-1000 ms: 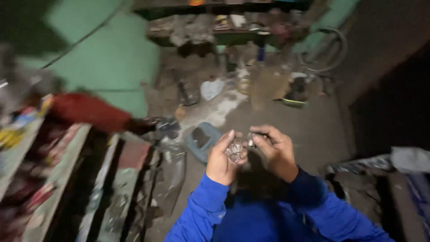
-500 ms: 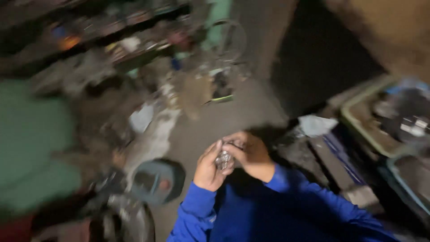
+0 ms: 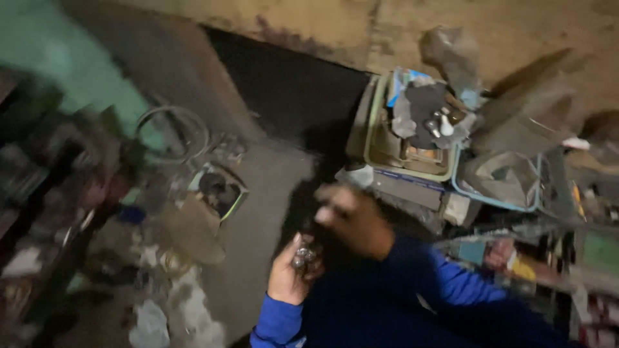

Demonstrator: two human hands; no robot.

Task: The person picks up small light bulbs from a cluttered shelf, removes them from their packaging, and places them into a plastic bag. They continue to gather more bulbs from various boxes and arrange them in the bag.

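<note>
The fingers of the left hand are curled around a small shiny metal part, a cluster of rounded silvery bits held at chest height in front of the blue sleeves. The part sits in the cup of that hand, gripped against the palm.

A moment ago both hands met over the part, the right one pinching at it. Now the right hand has lifted off and is raised above and to the right of the left, blurred with motion. I cannot tell whether its fingers are clenched or released, nor whether they carry anything; the blur hides that. So the part has gone from a two-handed hold to the left hand alone, and the right hand is clear of it and turned toward the clutter on that side.

The view has swung as well, to the right. Just beyond the right hand stands a green plastic crate holding dark rags and a few small pale pieces, with a blue-rimmed tray of grey cloth beside it, both against a yellowish wall. To the left, on the dusty floor, lie a wire ring, a small open tin and scattered scraps, all well apart from the hands.
</note>
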